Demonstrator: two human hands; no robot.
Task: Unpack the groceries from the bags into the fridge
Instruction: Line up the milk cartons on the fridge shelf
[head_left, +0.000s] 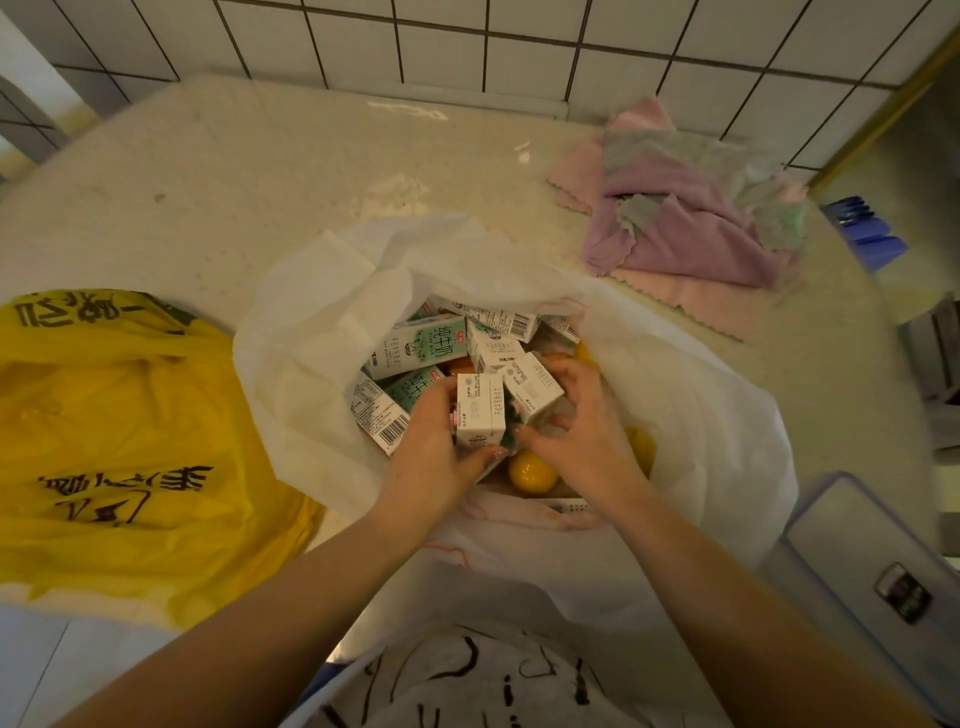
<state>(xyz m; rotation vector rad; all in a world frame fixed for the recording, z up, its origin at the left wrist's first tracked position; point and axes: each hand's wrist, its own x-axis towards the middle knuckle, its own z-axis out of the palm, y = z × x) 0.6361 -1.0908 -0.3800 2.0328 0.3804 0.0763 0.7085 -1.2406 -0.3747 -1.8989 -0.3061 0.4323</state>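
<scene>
A white plastic bag (311, 332) lies open on the counter, filled with several small white-and-green milk cartons (415, 345) and yellow-orange fruit (532, 472). Both my hands are inside the bag. My left hand (434, 447) grips an upright milk carton (480, 410). My right hand (582, 426) grips a second, tilted carton (535, 387) right beside it. The two cartons touch. A yellow plastic bag (119, 441) with black lettering lies to the left of the white one. No fridge is in view.
Pink, purple and green cloths (691, 218) lie heaped at the back right of the pale counter (208, 182). A grey lidded box (872, 571) stands at the right front. A white tiled wall (519, 41) backs the counter. A blue object (865, 228) sits at the far right.
</scene>
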